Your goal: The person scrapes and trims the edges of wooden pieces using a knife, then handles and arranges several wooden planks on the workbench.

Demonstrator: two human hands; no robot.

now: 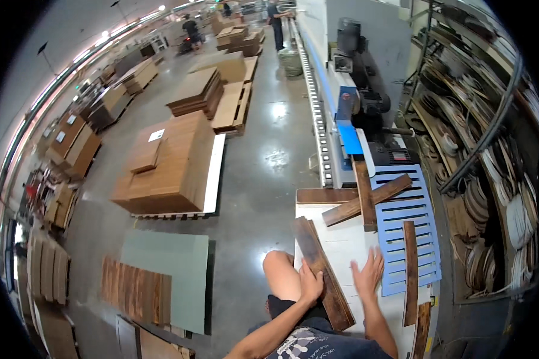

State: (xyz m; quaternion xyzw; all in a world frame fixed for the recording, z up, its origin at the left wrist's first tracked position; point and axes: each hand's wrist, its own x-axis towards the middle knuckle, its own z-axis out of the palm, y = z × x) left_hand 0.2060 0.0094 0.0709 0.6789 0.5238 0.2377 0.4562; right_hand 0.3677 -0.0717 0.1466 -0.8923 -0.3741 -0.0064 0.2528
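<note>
My left hand (309, 282) grips a small stack of dark brown wooden boards (324, 276) by its left edge. The stack lies slanted over the left side of the white worktable (341, 242), its near end close to my body. My right hand (369, 273) is held flat with fingers spread, empty, between the boards and the blue slotted panel (395, 251). Whether its palm touches the tabletop I cannot tell. A loose board (410, 269) lies lengthwise on the slotted panel. Farther off, one board (365, 200) crosses a second slanted board (395, 187).
Ahead stands a machine (344, 105) with a long roller track (317, 113). Shelves of coiled edging strips (476, 197) rise on the right. To the left, a stack of brown panels (167, 161) sits on a pallet, and striped boards (135, 290) rest on a green sheet (188, 269). A person (275, 27) stands far ahead.
</note>
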